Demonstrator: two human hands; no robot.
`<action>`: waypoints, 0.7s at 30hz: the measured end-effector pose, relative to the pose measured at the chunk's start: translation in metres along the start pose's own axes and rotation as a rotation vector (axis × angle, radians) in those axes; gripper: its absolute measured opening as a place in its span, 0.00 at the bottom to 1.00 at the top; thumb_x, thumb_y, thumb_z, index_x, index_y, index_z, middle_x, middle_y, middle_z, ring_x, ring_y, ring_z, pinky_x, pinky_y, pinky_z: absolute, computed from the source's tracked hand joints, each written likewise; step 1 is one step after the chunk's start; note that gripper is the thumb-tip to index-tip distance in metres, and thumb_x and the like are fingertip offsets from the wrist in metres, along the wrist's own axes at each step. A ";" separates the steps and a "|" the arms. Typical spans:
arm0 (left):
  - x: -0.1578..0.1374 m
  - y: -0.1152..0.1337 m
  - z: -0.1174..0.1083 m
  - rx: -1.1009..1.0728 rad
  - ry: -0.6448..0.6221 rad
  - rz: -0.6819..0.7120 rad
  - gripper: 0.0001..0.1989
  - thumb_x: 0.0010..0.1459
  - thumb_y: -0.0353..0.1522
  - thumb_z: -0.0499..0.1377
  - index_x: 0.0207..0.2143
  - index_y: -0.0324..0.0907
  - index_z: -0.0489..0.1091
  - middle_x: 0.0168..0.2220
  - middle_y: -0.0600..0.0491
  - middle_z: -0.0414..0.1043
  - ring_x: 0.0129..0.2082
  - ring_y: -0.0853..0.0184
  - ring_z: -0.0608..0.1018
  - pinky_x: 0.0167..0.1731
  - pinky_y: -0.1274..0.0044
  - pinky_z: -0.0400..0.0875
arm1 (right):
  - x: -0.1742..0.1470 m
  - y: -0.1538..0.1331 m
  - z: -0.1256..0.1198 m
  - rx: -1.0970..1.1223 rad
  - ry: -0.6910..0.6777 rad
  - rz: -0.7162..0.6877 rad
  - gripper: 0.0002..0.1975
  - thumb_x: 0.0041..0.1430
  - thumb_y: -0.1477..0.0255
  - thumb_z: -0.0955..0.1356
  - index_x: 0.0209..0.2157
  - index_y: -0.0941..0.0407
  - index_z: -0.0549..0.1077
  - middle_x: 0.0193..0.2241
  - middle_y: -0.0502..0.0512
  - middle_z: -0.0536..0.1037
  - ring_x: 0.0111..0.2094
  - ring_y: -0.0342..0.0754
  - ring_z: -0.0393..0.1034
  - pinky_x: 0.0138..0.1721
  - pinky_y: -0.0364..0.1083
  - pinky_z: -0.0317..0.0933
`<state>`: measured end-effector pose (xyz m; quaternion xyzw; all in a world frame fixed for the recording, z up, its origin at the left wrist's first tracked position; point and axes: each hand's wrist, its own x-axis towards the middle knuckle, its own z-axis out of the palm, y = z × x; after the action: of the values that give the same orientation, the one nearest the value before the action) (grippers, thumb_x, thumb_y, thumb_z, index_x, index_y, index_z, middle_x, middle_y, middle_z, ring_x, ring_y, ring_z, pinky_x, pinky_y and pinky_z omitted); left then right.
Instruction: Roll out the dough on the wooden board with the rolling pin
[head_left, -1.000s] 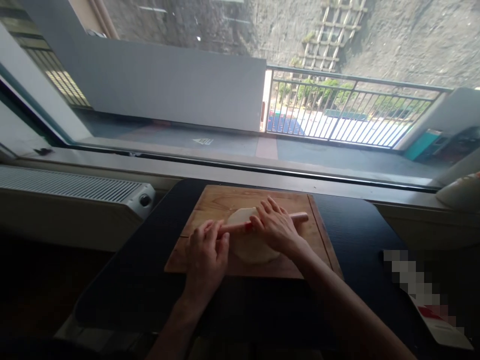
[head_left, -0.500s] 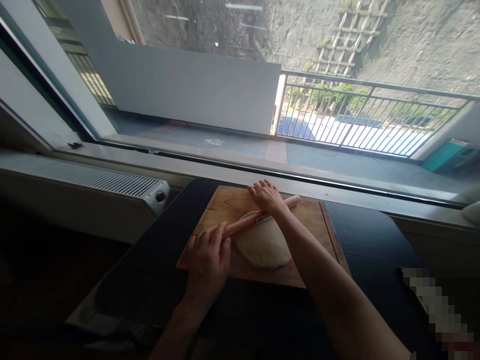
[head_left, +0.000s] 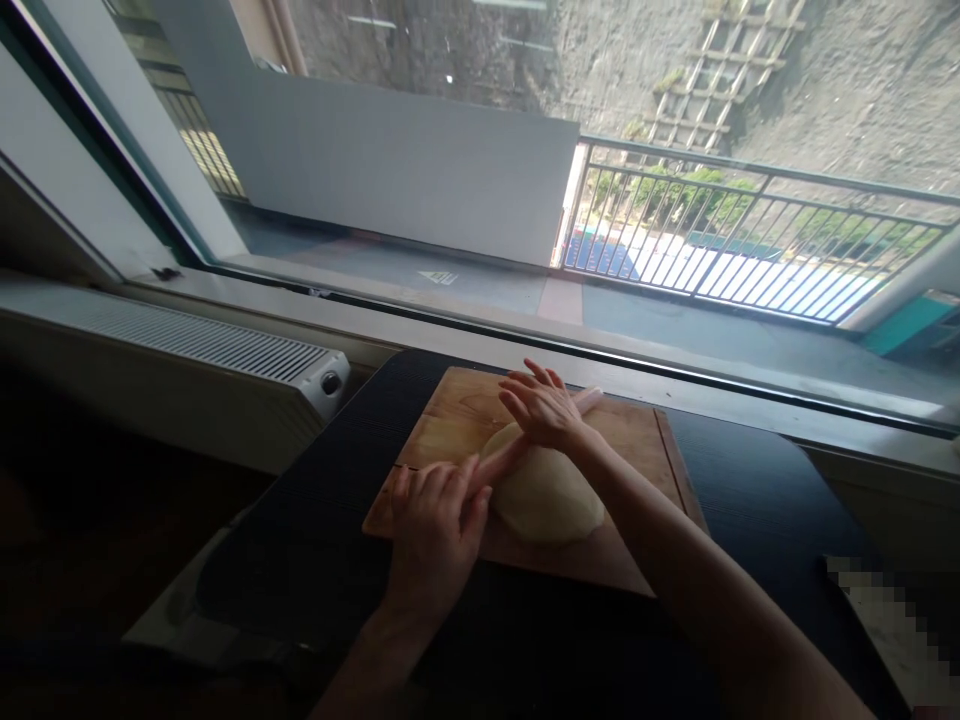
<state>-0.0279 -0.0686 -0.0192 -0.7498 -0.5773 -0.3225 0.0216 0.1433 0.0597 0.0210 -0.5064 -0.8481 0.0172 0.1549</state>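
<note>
A pale, rounded slab of dough (head_left: 551, 500) lies on a wooden cutting board (head_left: 450, 405). Across its far side runs a light-coloured rolling pin (head_left: 504, 460), slanting from lower left to upper right. My left hand (head_left: 439, 520) is at the pin's left end, its fingers bent over it and the thumb on the near side. The palm of my right hand (head_left: 547, 408) presses on the pin toward its right end, with the fingers stretched out and raised. My right forearm crosses over the board and hides part of the dough's right side.
Beneath the board is a dark table (head_left: 757, 480) with rounded corners. A white radiator (head_left: 225, 350) stands at the left. Beyond the table's far edge are the window sill (head_left: 480, 335) and a large window. A pixelated patch (head_left: 892, 620) covers something at lower right.
The view has shifted slightly, so the scene sits further right. My right hand's fingers have lifted and spread over the pin. My left hand has moved a little rightward with the pin's end.
</note>
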 end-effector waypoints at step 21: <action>-0.029 0.015 -0.008 -0.060 -0.013 0.056 0.19 0.58 0.34 0.53 0.52 0.41 0.64 0.43 0.47 0.71 0.47 0.58 0.69 0.56 0.57 0.52 | -0.032 -0.005 -0.002 -0.043 -0.045 -0.036 0.21 0.67 0.62 0.51 0.48 0.47 0.70 0.54 0.48 0.68 0.61 0.49 0.48 0.60 0.54 0.41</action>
<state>-0.0220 -0.1018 -0.0227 -0.7680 -0.5462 -0.3343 0.0043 0.1536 0.0292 0.0163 -0.4937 -0.8605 0.0075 0.1251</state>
